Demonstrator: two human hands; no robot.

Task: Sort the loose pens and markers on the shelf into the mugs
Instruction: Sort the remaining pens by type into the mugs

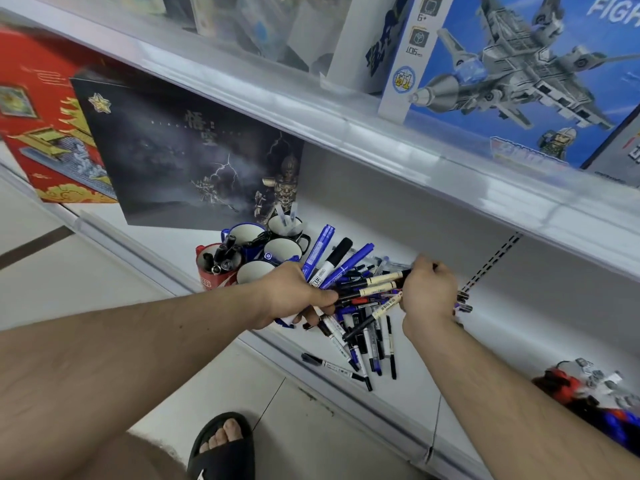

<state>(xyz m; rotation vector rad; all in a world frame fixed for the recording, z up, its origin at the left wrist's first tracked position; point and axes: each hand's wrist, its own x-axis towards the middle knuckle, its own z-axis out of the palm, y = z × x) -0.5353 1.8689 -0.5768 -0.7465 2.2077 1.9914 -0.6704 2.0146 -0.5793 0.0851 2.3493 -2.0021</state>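
Note:
A heap of loose pens and markers lies on the white shelf. My left hand grips a fanned bunch of markers, blue and black ones pointing up and away. My right hand pinches cream-barrelled pens over the heap, fingers curled around them. Left of the heap stands a cluster of mugs: a red mug full of black pens, a blue mug, a black mug holding a couple of pens, and two more with white insides.
A dark boxed set and a red box stand behind the mugs. The upper shelf overhangs close above, carrying a jet toy box. A red and blue toy lies at the right. My sandalled foot is on the floor.

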